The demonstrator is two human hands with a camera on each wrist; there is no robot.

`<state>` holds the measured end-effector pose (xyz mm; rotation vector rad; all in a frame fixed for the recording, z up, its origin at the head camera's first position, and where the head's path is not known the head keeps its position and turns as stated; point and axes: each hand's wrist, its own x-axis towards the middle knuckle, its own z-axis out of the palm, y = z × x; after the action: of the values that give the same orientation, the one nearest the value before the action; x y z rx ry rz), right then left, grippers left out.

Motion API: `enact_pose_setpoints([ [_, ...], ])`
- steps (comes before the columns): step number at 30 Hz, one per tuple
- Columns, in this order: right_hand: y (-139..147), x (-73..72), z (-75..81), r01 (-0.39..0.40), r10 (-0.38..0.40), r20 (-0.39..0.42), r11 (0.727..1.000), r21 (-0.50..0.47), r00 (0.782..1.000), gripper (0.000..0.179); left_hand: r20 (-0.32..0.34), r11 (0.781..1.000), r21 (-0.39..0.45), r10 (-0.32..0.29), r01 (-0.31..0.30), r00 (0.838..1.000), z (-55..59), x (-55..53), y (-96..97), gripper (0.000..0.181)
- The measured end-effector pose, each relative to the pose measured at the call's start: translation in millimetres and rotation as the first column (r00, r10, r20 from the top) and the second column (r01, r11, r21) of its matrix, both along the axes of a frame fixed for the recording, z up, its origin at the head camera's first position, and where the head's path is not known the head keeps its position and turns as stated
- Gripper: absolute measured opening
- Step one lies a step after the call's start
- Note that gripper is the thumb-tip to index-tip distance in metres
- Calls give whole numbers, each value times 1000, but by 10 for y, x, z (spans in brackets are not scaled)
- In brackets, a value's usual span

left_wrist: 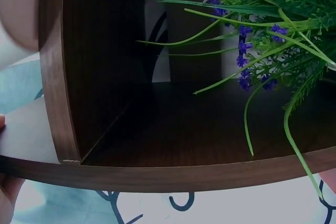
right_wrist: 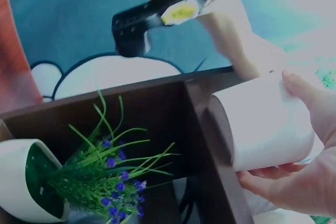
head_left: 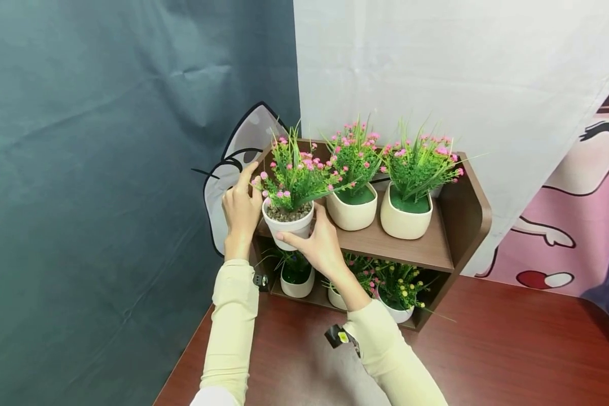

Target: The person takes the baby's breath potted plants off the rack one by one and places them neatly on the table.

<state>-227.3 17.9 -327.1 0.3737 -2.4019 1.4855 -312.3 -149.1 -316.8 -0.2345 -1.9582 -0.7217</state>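
Note:
My right hand [head_left: 320, 239] grips a white round flowerpot [head_left: 289, 226] from its right side, thumb across the front. The pot holds pebbles and an artificial plant with pink flowers [head_left: 304, 175]. It overlaps the left front edge of the upper shelf board [head_left: 385, 248]. In the right wrist view the pot [right_wrist: 268, 124] shows its smooth side between thumb and fingers. Just left of it, my left hand [head_left: 241, 208] holds the left side panel of the brown shelf, fingers outside and thumb inside. The left wrist view shows only bits of that hand around the panel [left_wrist: 157, 179].
Two cream pots [head_left: 352, 211] with pink flowers stand on the upper board's middle and right. Below are several more potted plants, including a purple-flowered one [left_wrist: 257, 40] at left. The shelf stands on a reddish wooden table [head_left: 487, 338], against a white cloth [head_left: 436, 67] and a dark-teal cloth [head_left: 106, 197].

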Motion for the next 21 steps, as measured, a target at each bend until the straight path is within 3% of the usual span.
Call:
enact_pose_setpoints([
  [6, 51, 253, -44, -57, 54, -28, 994, -93, 998, 85, -26, 1000, 4, -3, 4, 1000, 27, -5, -2, 29],
  [11, 114, 482, -169, -86, 82, -36, 985, -148, 996, 85, -31, 1000, 8, -7, 7, 999, 15, -35, -8, 28],
  [21, 518, 1024, -746, 14, -16, -38, 999, -31, 999, 80, -7, 1000, 15, -2, 2, 1000, 19, -34, 7, 28],
])
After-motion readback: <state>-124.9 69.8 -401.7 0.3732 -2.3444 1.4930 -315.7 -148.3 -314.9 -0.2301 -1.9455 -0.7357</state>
